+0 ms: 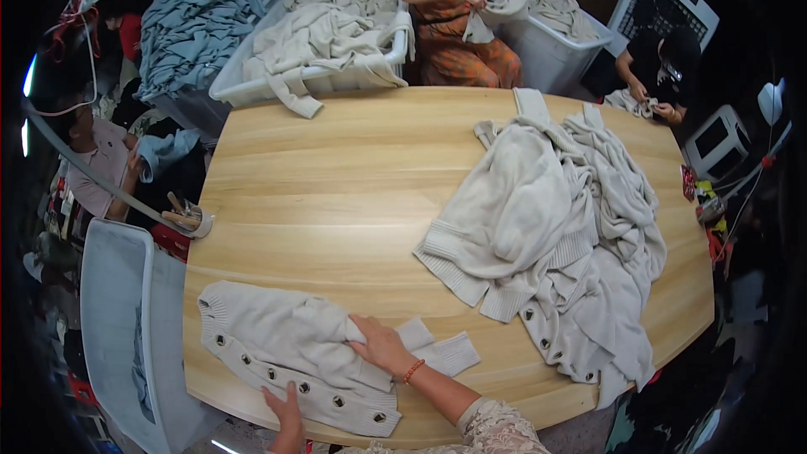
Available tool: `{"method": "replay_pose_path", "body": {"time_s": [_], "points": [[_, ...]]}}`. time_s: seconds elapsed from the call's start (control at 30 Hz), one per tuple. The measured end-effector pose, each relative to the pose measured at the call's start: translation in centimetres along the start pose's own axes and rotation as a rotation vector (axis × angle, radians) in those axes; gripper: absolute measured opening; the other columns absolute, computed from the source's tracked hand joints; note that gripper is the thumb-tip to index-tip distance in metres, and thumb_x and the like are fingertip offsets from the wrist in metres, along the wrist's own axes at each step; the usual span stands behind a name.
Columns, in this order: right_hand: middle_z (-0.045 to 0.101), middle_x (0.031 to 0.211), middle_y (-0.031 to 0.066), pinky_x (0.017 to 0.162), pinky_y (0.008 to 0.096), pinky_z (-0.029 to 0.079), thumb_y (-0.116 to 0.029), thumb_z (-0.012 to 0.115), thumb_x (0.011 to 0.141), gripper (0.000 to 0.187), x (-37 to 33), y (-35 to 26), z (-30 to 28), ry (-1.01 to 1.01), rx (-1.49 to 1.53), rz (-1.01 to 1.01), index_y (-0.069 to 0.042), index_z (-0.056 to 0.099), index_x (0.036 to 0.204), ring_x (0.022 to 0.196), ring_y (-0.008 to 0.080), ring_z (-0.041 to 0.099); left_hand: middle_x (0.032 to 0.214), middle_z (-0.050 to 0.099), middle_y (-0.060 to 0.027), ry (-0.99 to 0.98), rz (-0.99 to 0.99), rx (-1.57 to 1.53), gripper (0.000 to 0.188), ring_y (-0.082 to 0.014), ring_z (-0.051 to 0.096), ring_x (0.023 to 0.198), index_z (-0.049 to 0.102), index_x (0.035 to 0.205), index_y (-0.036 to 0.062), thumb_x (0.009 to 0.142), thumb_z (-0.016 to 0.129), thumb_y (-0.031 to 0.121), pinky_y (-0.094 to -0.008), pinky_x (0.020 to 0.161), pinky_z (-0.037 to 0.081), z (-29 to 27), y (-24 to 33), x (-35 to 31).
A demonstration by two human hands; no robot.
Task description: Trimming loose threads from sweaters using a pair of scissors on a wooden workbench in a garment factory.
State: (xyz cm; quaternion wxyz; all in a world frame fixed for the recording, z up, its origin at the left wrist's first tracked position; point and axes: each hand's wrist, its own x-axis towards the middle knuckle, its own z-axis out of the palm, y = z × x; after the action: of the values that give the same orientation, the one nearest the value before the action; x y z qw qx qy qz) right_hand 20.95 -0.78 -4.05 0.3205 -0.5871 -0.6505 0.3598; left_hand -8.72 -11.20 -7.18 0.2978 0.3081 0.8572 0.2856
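A cream knit cardigan (290, 328) with dark buttons lies folded at the near left of the table, its button band facing me. My left hand (287, 419) rests at the band's near edge, thumb and fingers apart. My right hand (382, 346), with a red bead bracelet on the wrist, is closed on the cardigan's fabric along its right side. Two ribbed ends (445, 353) stick out past that hand. On the right half of the table lies a loose heap of similar cream cardigans (538, 210), some buttons showing.
Behind the wooden table (319, 168) stand a white bin of cream knits (227, 88) and a pile of blue-grey knits (197, 25). A person (462, 25) there holds a cream garment. Other people work at both sides. A pale bin (118, 231) and a tool cup (200, 223) are left.
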Motion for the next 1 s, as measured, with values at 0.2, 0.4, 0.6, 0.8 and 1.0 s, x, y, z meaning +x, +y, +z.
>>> {"method": "replay_pose_path", "body": {"time_s": [0.2,0.4,0.6,0.8,1.0], "points": [[0.066,0.11,0.0246,0.092,0.0404,0.047,-0.038,0.062,0.09,0.05,-6.5,-4.4,0.0,-0.771,0.33,0.01,0.001,0.06,0.12,0.103,0.0381,0.062,0.14,0.045,-0.0056,-0.753,-0.385,-0.714,0.064,-0.0272,0.049,0.123,0.03,0.145,0.017,0.092,0.063,0.03,-0.0476,0.101,0.045,1.1,7.5,-5.8],[0.065,0.104,0.0272,0.088,0.0419,0.048,-0.045,0.061,0.088,0.055,-4.8,-5.7,-7.0,-0.825,0.197,0.007,0.004,0.063,0.112,0.097,0.0423,0.061,0.133,0.054,-0.0175,-1.003,-0.649,-0.526,0.05,-0.0345,0.054,0.121,0.042,0.134,0.0016,0.09,0.057,0.02,-0.0566,0.098,0.045,1.4,8.2,-4.2],[0.068,0.097,0.0236,0.083,0.0388,0.049,-0.04,0.06,0.091,0.049,-1.9,-7.3,-9.0,-0.738,0.234,0.169,0.001,0.061,0.118,0.089,0.0322,0.066,0.136,0.052,-0.0148,-1.425,-0.82,-0.675,0.052,-0.0345,0.052,0.123,0.044,0.135,0.0028,0.091,0.059,0.026,-0.0565,0.101,0.042,2.3,13.7,-0.1],[0.066,0.113,0.0247,0.096,0.0423,0.045,-0.044,0.068,0.081,0.061,-3.5,-7.5,-4.1,-0.796,0.354,0.172,0.003,0.062,0.119,0.107,0.0366,0.061,0.128,0.056,-0.0103,-1.62,-0.825,-0.518,0.048,-0.023,0.056,0.117,0.043,0.138,0.0083,0.1,0.049,0.036,-0.0376,0.098,0.047,-1.1,18.3,-2.5],[0.069,0.098,0.0165,0.084,0.0328,0.049,-0.042,0.062,0.091,0.053,0.2,-8.1,-6.9,-0.733,0.308,0.199,-0.001,0.06,0.124,0.09,0.0227,0.064,0.132,0.057,-0.0129,-1.311,-0.837,-0.303,0.048,-0.0283,0.058,0.117,0.052,0.13,0.0056,0.091,0.064,0.03,-0.047,0.1,0.047,3.5,17.1,3.0]]}}
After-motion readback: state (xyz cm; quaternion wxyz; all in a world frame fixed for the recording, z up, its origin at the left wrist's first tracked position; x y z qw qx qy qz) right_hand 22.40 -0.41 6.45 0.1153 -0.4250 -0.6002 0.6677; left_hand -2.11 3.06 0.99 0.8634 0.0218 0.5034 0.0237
